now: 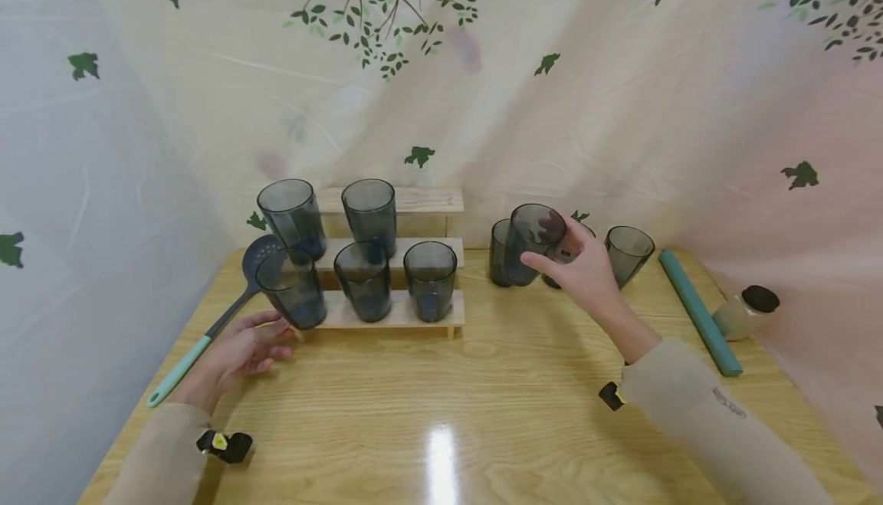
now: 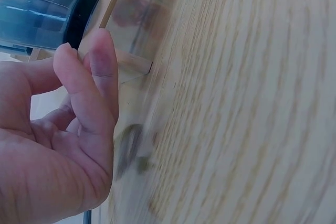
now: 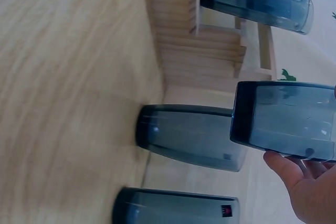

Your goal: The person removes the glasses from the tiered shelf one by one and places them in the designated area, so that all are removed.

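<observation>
My right hand (image 1: 586,271) grips a smoky grey drinking glass (image 1: 534,241) by its side, thumb in front. In the right wrist view this glass (image 3: 289,120) is held off the table, beside standing glasses (image 3: 189,136). My left hand (image 1: 241,352) is by the left end of a tiered wooden rack (image 1: 393,313), fingers loosely bent, nothing held. Its fingertips are close to the lower left glass (image 1: 293,290); whether they touch it or the rack, I cannot tell. Three glasses stand on the rack's lowest tier and two on the middle one.
Behind my right hand stand more glasses, one (image 1: 628,252) at the right. Further right lie a teal stick (image 1: 700,313) and a jar with a black lid (image 1: 745,312). A skimmer with a mint handle (image 1: 182,367) lies left of the rack. Printed cloth hangs behind the table.
</observation>
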`<state>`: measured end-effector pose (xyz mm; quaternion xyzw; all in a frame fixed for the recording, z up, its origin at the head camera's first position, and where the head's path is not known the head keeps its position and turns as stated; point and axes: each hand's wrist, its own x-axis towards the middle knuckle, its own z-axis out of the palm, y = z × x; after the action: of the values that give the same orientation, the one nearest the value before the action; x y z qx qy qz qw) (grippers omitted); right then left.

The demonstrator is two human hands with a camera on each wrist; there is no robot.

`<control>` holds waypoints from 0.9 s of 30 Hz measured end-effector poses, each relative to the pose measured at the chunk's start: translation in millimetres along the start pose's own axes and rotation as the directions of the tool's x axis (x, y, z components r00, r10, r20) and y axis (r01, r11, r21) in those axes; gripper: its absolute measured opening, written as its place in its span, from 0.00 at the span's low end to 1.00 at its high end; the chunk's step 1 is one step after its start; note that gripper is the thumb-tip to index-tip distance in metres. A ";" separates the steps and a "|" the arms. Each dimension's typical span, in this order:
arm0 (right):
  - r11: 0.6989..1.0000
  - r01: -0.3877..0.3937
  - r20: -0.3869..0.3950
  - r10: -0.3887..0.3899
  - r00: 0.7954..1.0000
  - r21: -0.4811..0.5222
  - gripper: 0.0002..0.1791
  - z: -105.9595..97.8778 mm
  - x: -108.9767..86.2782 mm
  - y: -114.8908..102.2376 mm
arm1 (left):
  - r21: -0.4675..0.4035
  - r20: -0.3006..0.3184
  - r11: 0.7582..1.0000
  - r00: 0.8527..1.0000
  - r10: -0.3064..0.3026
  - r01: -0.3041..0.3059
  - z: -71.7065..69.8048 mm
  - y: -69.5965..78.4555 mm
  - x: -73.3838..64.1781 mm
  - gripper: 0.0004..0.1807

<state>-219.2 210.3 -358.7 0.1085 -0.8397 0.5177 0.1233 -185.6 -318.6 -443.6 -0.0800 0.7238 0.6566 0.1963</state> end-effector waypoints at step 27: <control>0.983 -0.176 0.149 0.166 0.975 0.055 0.53 27.2 -25.9 56.4 | -0.025 -0.016 1.000 1.000 -0.001 0.000 -0.8 -2.0 2.1 0.35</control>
<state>-214.8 212.2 -426.3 0.0771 -0.8346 0.5453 0.0137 -187.0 -319.3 -446.2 -0.0879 0.7173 0.6647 0.1895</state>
